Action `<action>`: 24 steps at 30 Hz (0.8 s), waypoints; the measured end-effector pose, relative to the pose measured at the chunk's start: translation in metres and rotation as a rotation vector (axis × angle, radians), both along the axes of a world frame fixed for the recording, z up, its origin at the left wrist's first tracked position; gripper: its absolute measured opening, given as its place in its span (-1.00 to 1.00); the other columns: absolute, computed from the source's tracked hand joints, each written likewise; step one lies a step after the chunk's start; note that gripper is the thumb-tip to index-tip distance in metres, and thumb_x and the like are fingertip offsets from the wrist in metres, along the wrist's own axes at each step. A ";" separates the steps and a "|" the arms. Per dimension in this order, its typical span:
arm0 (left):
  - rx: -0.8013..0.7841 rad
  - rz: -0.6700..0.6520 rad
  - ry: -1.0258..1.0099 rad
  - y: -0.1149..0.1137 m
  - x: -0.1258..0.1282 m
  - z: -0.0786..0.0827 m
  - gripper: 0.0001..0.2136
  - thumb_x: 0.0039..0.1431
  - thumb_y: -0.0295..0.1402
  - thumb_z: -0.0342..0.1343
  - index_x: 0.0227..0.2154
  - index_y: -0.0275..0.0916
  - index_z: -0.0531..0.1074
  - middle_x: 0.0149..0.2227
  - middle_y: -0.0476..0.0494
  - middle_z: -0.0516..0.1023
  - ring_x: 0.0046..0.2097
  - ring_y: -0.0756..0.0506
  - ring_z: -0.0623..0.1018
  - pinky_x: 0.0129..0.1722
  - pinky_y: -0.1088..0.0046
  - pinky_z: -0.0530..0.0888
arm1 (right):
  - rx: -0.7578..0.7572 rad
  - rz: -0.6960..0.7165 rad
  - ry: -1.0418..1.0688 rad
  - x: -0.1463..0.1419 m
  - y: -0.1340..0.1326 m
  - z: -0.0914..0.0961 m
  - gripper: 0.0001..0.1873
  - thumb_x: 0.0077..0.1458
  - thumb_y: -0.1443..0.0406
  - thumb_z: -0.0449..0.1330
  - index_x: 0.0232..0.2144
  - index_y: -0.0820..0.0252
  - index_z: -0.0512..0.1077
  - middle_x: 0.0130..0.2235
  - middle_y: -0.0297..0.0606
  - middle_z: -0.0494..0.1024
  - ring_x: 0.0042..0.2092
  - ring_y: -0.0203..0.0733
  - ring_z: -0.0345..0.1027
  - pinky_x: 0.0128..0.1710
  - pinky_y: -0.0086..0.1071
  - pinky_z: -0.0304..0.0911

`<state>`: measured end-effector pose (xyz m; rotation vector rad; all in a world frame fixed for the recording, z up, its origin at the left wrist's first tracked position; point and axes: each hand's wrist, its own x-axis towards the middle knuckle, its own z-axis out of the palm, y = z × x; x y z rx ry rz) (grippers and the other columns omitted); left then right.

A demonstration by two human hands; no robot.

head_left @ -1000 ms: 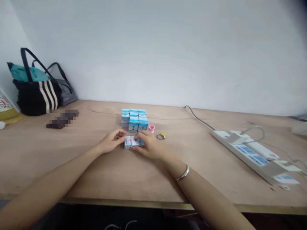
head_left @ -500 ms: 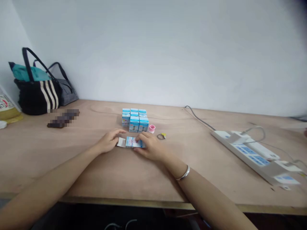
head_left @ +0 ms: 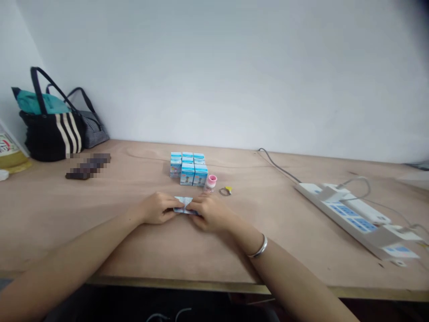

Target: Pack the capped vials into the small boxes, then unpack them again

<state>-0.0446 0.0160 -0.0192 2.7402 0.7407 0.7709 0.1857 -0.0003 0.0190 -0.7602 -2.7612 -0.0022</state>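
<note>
And there you pinch the carton (head_left: 183, 202) between left hand (head_left: 160, 208) and right hand (head_left: 212, 212), apparently folding it; next likely needs even pressure.

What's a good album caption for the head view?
Left hand and right hand hold a small printed box at a wooden table, before grouped blue-and-white boxes and a pink-topped container.

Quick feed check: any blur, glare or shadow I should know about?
Head view throughout: print on the packaging between left hand and right hand is too soft to read; the bracelet glints; a shadow lies beside the right forearm; the dark object at left is pixelated.
</note>
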 end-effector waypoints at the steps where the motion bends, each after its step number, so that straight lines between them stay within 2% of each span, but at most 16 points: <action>1: -0.033 0.024 -0.034 0.000 0.001 0.002 -0.74 0.13 -0.38 0.00 -0.13 -0.14 0.46 -0.13 -0.11 0.56 -0.12 -0.11 0.54 -0.08 0.37 0.44 | -0.029 -0.022 0.063 0.001 0.001 0.002 -0.79 0.00 0.38 0.11 -0.26 0.20 0.44 -0.34 -0.19 0.54 -0.35 -0.21 0.36 -0.32 -0.36 0.15; 4: -0.167 0.131 -0.215 0.000 0.006 0.009 -0.73 0.16 -0.29 -0.01 -0.11 -0.15 0.46 -0.12 -0.11 0.55 -0.14 -0.12 0.54 -0.13 0.38 0.45 | -0.120 -0.113 0.353 0.004 0.008 0.008 -0.84 0.06 0.32 0.10 -0.29 0.19 0.45 -0.35 -0.24 0.55 -0.35 -0.24 0.38 -0.33 -0.39 0.21; 6: -0.282 0.216 -0.349 0.002 0.011 0.011 -0.68 0.15 -0.23 0.00 -0.07 -0.17 0.43 -0.13 -0.11 0.55 -0.26 -0.10 0.55 -0.27 0.41 0.48 | -0.166 -0.187 0.548 0.005 0.014 0.009 -0.84 0.06 0.25 0.13 -0.33 0.19 0.44 -0.35 -0.25 0.55 -0.34 -0.23 0.39 -0.33 -0.38 0.24; 8: -0.372 0.280 -0.410 0.004 0.014 0.010 -0.64 0.14 -0.21 0.00 -0.02 -0.18 0.39 -0.17 -0.11 0.56 -0.42 -0.05 0.52 -0.43 0.45 0.46 | -0.206 -0.252 0.648 0.006 0.020 0.006 -0.84 0.04 0.23 0.16 -0.35 0.20 0.44 -0.35 -0.25 0.55 -0.34 -0.22 0.39 -0.32 -0.37 0.26; 10: -0.395 0.307 -0.392 0.007 0.016 0.008 -0.66 0.12 -0.23 0.02 -0.05 -0.18 0.41 -0.23 -0.09 0.57 -0.46 -0.02 0.49 -0.46 0.46 0.44 | -0.244 -0.287 0.620 0.005 0.023 -0.001 -0.86 0.02 0.25 0.16 -0.38 0.21 0.43 -0.36 -0.26 0.54 -0.34 -0.22 0.38 -0.34 -0.37 0.25; 14: -0.333 0.308 -0.307 0.008 0.016 0.006 -0.78 0.06 -0.31 0.06 -0.24 -0.20 0.50 -0.27 -0.08 0.58 -0.29 -0.09 0.52 -0.29 0.42 0.44 | -0.265 -0.322 0.454 0.002 0.025 -0.014 -0.92 0.00 0.31 0.17 -0.47 0.22 0.41 -0.46 -0.31 0.49 -0.41 -0.27 0.30 -0.42 -0.42 0.18; 19: -0.332 0.306 -0.257 0.005 0.017 0.012 -0.83 0.02 -0.38 0.05 -0.33 -0.23 0.50 -0.31 -0.07 0.57 -0.29 -0.10 0.51 -0.31 0.43 0.41 | -0.268 -0.346 0.417 0.000 0.024 -0.018 -0.89 -0.01 0.34 0.17 -0.54 0.23 0.38 -0.53 -0.36 0.42 -0.47 -0.31 0.24 -0.46 -0.43 0.14; 22: -0.341 0.320 -0.243 0.006 0.012 0.017 -0.82 0.00 -0.36 0.06 -0.31 -0.22 0.48 -0.35 -0.05 0.56 -0.33 -0.07 0.49 -0.33 0.45 0.40 | -0.214 -0.314 0.463 0.000 0.022 -0.015 -0.90 0.01 0.30 0.18 -0.37 0.21 0.42 -0.38 -0.28 0.48 -0.35 -0.22 0.32 -0.33 -0.34 0.22; 24: -0.352 0.377 -0.237 0.011 0.000 0.022 -0.80 0.00 -0.33 0.05 -0.29 -0.21 0.44 -0.34 -0.02 0.54 -0.37 -0.05 0.48 -0.36 0.46 0.40 | -0.132 -0.291 0.516 0.001 0.020 -0.012 -0.67 -0.02 0.24 0.21 -0.15 0.20 0.36 -0.19 -0.16 0.47 -0.19 -0.13 0.32 -0.21 -0.25 0.24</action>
